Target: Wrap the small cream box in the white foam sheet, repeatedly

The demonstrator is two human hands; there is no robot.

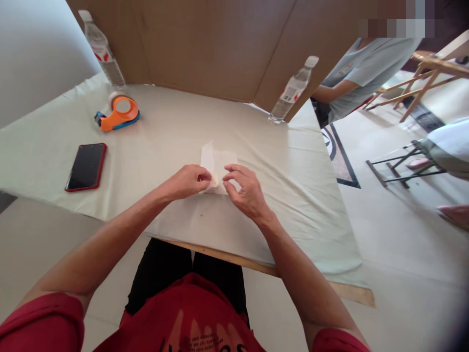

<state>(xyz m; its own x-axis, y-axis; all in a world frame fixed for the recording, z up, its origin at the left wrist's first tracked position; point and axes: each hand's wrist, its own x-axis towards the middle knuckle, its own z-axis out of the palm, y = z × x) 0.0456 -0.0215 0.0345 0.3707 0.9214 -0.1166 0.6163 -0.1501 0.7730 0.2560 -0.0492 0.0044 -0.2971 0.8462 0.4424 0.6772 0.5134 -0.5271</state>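
We note a thin white sheet on the cloth-covered bench, about midway between its left and right edges and set back from the front edge. A second, fainter piece lies just beside it, toward the right edge; whether the two are joined we cannot tell.

Our left hand reaches in from the front edge, its fingers drawn together and apparently pinching a small crumpled bit at the sheet's near side; the contact itself is partly hidden. Our right hand hovers opposite, thumb and fingers curved but parted, gripping nothing that we can make out.

Handling estimate: we judge the sheet very light, limp and easily torn or creased, more likely to drift or cling than to slip. We would hold it by a corner or along its margin between thumb and forefinger, pressing lightly and supporting both sides, not tugging from one point.

Surroundings: a phone lies toward the front-left corner; an orange tape dispenser and a water bottle sit toward the back-left corner; a second bottle stands near the back-right corner, beside a cardboard panel along the back edge.
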